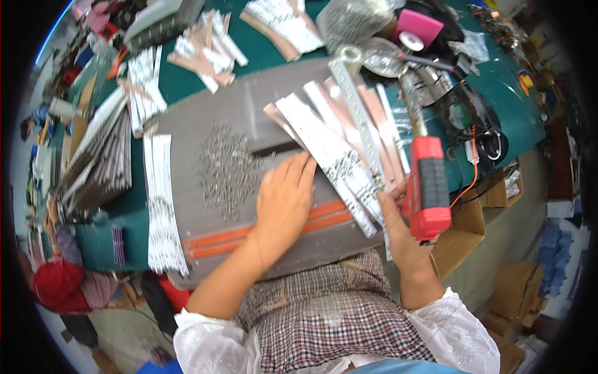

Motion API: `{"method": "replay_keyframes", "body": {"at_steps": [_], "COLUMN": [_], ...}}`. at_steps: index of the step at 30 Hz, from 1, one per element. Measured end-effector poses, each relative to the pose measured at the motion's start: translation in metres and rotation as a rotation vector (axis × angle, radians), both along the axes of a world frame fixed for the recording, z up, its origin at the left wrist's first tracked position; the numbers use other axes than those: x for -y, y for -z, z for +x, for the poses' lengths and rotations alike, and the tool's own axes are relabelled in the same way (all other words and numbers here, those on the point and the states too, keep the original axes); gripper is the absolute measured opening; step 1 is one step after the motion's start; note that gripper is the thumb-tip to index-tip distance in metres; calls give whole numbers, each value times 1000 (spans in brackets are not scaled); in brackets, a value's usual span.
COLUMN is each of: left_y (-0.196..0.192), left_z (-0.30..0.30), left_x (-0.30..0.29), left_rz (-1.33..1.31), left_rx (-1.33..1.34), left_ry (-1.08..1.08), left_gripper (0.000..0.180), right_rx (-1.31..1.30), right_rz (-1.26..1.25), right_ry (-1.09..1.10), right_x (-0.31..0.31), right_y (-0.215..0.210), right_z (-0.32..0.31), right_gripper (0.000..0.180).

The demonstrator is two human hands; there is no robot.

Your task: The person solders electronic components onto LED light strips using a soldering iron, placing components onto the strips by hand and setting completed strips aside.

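My left hand [283,202] reaches over the grey board, fingers bent and close together. Its fingertips meet the edge of a fanned bundle of white strips [317,134]; whatever they may pinch is hidden. At the lower right end of the bundle, my right hand [405,246] grips the strip ends between thumb and fingers. A red-and-black power tool [430,187] with a long metal shaft covers part of that hand. Yellow dots line one LED strip [356,112] on top of the bundle. Small metal pieces lie scattered on the strips, near a pile of small metal parts [227,171].
Two orange bands [268,232] cross the near side of the grey board [193,112]. White strips [161,206] lie along its left side. More strip bundles [208,50] sit on the green table [261,59]. Cardboard boxes [461,243] stand at right; another person [62,283] works at left.
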State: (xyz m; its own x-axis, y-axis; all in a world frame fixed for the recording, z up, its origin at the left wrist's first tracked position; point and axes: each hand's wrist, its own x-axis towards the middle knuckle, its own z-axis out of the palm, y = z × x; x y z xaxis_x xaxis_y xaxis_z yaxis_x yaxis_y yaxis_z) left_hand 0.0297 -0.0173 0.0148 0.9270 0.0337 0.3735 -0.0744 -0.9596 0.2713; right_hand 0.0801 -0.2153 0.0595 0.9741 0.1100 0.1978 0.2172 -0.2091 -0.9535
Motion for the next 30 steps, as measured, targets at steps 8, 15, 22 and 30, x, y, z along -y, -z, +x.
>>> {"method": "replay_keyframes", "body": {"at_steps": [8,15,22,30], "left_y": [12,9,6,-16], "left_z": [27,28,-1,-1], "left_x": [1,0,-19,-21], "left_rz": [-7,54,150,106], "left_rx": [-70,-148,-128,-108], "left_ry": [131,98,5,-91], "left_gripper": [52,41,37,30], "right_rx": [20,85,31,-44], "right_rz": [40,-50,12,-4], "right_ry": [-56,-197,-246,-352], "right_x": [16,30,25,16], "right_y": [-2,-7,-4,-1], "right_z": [17,39,59,81], "right_gripper": [38,40,39,39]}}
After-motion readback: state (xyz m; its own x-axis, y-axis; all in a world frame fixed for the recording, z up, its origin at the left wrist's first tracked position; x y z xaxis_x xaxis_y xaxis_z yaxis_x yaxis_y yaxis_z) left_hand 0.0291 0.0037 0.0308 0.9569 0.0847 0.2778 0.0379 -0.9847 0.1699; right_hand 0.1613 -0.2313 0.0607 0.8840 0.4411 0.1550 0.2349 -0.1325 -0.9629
